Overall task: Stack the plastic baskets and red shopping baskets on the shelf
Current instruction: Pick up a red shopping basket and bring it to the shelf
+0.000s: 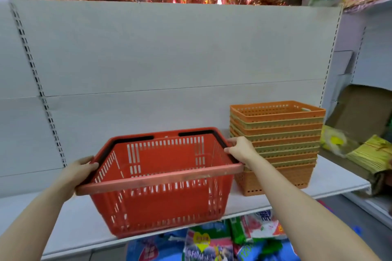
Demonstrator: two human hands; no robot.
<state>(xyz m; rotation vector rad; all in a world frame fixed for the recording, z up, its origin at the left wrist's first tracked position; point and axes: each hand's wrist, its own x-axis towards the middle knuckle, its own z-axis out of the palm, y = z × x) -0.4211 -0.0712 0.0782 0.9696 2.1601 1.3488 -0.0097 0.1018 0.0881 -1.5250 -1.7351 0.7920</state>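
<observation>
Red basket [161, 180] is gripped at both side rims, left hand [81, 170] & right hand [241, 149], fingers curled over the edges, at the shelf [331, 178] front, beside the plastic stack [277, 144]. Plastic baskets appear nested already; only one red basket is seen, not yet stacked.

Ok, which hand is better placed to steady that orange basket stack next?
Probably the right hand. It grips the red shopping basket rim on the side beside the stack of plastic baskets; the left hand holds the far rim.
</observation>
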